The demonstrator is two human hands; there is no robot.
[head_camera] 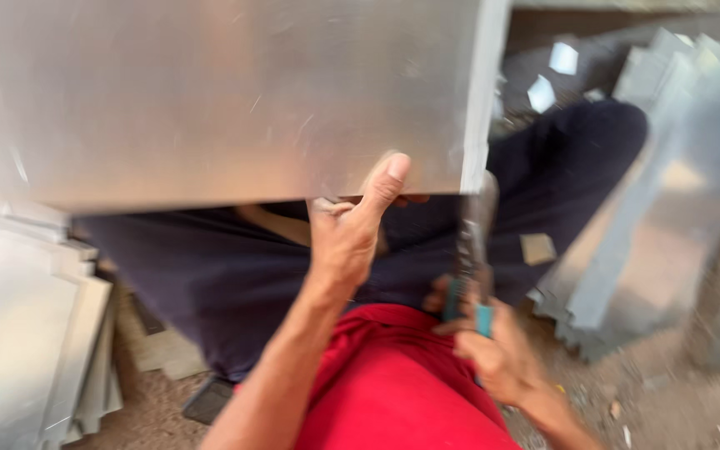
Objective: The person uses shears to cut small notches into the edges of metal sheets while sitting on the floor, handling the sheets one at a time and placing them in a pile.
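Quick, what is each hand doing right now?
Left hand: closed on the lower edge of the metal sheet, thumb up against it.
Right hand: closed around the teal handles of metal snips.

Left hand [347,233] raised, forearm reaching up from lower left, bare. Thumb straight and pointing up, pressed flat; other fingers curled behind an edge, mostly hidden. Right hand [493,346] lower, near the lap, wrist bent, forearm coming in from bottom right. Its fingers are wrapped closed in a fist-like grip, knuckles toward camera. Blurred by motion. Hands apart, left above right. Legs folded, seated.
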